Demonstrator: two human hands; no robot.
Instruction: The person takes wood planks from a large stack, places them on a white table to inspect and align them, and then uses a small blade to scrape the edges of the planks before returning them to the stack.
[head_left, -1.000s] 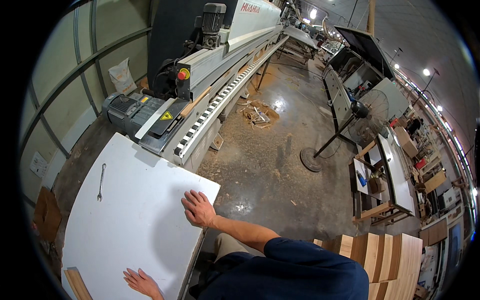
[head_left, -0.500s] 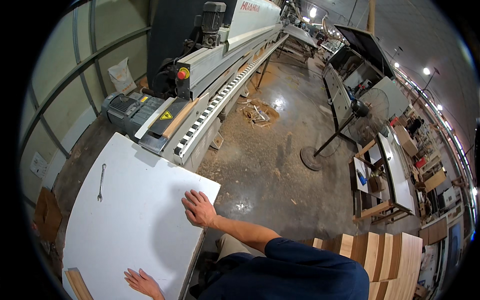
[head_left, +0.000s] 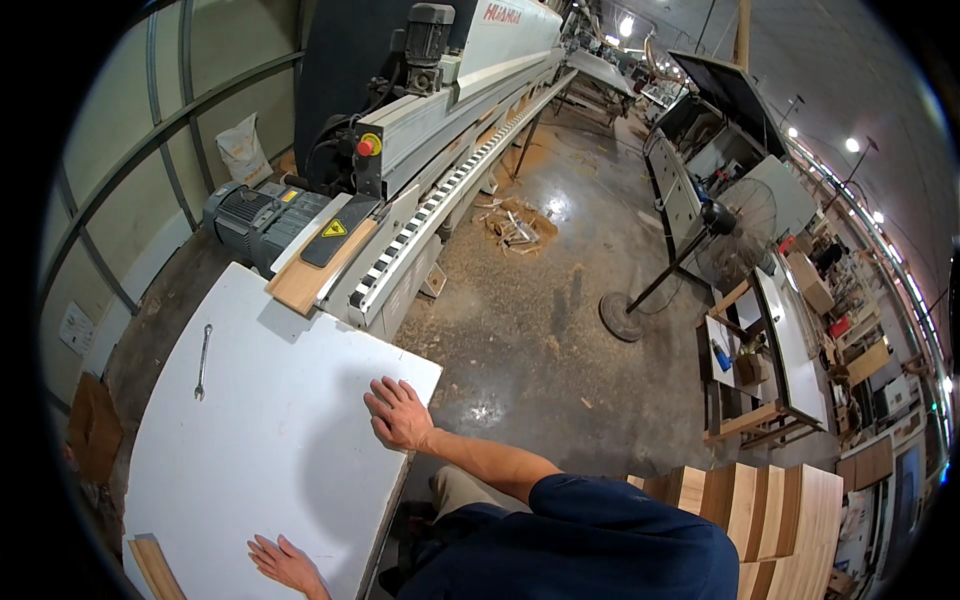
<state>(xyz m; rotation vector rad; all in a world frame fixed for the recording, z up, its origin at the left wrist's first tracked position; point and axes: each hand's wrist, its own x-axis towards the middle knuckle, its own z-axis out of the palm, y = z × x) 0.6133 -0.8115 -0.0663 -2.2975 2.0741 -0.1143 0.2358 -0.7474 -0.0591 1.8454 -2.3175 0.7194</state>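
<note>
My right hand (head_left: 403, 418) lies palm down near the right edge of a white tabletop (head_left: 250, 430), its fingers spread. Further down the same top, close to the lower edge of the view, my left hand (head_left: 288, 566) rests flat, fingers apart. Neither hand holds anything. At the far end of the top, a wood-coloured board (head_left: 298, 284) sticks out from the end of a long machine (head_left: 405, 135) and reaches over the white surface. A double-ended wrench (head_left: 203, 362) lies at the left of the tabletop.
A wooden strip (head_left: 155, 568) lies at the tabletop's lower left corner. A grey motor (head_left: 250, 220) sits beside the machine. Across the dusty floor stand a pedestal fan (head_left: 660, 275) and a workbench (head_left: 790, 350). Stacked wood panels (head_left: 770, 510) are at lower right, behind my body.
The wood-coloured board has slid out of the machine's end toward the white tabletop. Both hands have stayed in place.
</note>
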